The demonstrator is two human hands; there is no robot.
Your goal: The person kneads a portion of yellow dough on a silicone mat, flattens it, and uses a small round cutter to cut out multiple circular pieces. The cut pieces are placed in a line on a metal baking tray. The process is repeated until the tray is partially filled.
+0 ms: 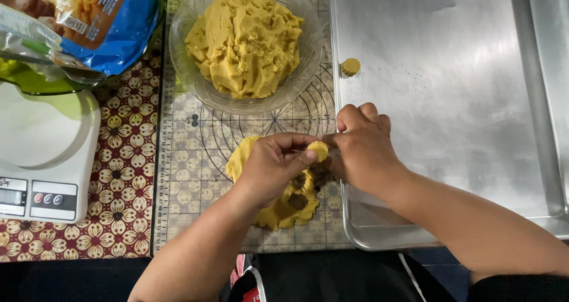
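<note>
So the left hand (274, 163) is curled closed around a small round disc of yellow dough (318, 150), pinching it at the fingertips, and the right hand (363, 151) comes in from the other side with its fingers bunched up against that same little piece. Both hands basically meet on it, so neither is really nearer; the dough disc sits right between them, above the edge where the measuring mat (195, 160) meets the metal baking tray (450, 100). The disc is round, so no real long axis to speak of, and it looks tilted a bit toward the camera.

Directly under the hands lies a rolled-out sheet of dough (278, 213) with a couple of cut-out holes in it, mostly covered by the left wrist. The tray is just to the right, and one small cut round (350, 66) already sits on it near its top left, well apart from the hands. Up past the hands is a clear bowl (184, 53) heaped with dough.

Off left on the patterned counter cloth there's a white kitchen scale (47, 160) and a blue bag (112, 23), both cut off by the frame. Hard to tell whether the right hand's fingertips actually grip the disc or just touch it, since they're hidden behind the knuckles.
</note>
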